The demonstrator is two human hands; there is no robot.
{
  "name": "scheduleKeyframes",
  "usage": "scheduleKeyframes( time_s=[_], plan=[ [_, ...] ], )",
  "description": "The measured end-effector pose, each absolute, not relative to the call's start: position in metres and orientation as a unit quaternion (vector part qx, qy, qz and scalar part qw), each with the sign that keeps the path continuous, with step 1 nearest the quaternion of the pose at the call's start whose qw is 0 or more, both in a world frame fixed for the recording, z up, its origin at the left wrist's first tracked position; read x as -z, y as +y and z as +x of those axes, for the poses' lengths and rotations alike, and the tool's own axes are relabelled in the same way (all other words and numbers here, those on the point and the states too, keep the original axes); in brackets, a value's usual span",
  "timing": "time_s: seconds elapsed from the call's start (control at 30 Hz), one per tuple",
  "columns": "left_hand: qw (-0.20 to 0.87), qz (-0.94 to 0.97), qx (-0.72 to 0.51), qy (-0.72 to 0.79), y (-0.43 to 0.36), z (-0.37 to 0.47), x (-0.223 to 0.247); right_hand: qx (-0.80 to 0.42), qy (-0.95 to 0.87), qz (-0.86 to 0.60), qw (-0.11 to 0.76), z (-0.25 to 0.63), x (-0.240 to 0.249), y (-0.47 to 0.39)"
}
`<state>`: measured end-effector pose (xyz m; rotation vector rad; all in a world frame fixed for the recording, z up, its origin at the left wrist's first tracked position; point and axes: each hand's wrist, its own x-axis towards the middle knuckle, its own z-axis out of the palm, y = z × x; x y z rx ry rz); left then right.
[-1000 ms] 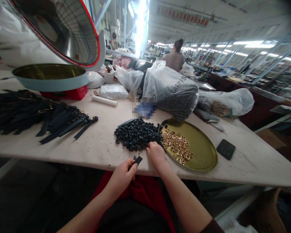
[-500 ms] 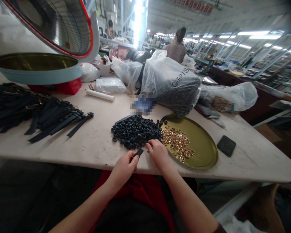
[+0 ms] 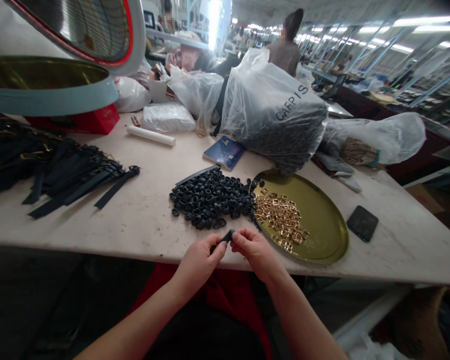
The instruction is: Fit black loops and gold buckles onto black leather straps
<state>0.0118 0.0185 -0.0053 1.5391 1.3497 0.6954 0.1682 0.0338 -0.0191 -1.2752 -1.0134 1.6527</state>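
Near the table's front edge, my left hand (image 3: 204,257) is closed on a short black strap (image 3: 225,240). My right hand (image 3: 252,247) pinches at the strap's upper end, its fingertips close to those of my left hand; whether a small loop is between them is too small to tell. Just beyond lies a heap of black loops (image 3: 210,197), with one flat strap on its back edge. To the right, a round gold tray (image 3: 322,220) holds a pile of gold buckles (image 3: 281,215).
Black straps with gold buckles (image 3: 71,170) lie at the left, before a scale (image 3: 78,117). Behind are a white tube (image 3: 151,135), a blue booklet (image 3: 225,152) and a large plastic bag (image 3: 273,115). A dark phone-like object (image 3: 362,223) lies right. A person stands farther back.
My right hand has moved from the edge of the loop heap to the strap's end in my left hand. The view has shifted slightly.
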Motion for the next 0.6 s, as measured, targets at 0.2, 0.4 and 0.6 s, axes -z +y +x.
scheduleKeyframes(
  time_s=[0.2, 0.4, 0.6],
  plan=[
    [0.502, 0.665, -0.174, 0.526, 0.014, 0.003, 0.0, -0.655, -0.428, -0.501, 0.369, 0.167, 0.017, 0.019],
    [0.566, 0.604, -0.237, 0.509, -0.005, -0.002, -0.012, -0.667, -0.419, -0.494, 0.367, 0.159, 0.01, 0.002],
    [0.575, 0.567, -0.253, 0.532, -0.022, -0.01, -0.017, -0.72, -0.376, -0.444, 0.379, 0.151, -0.002, -0.02]
  ],
)
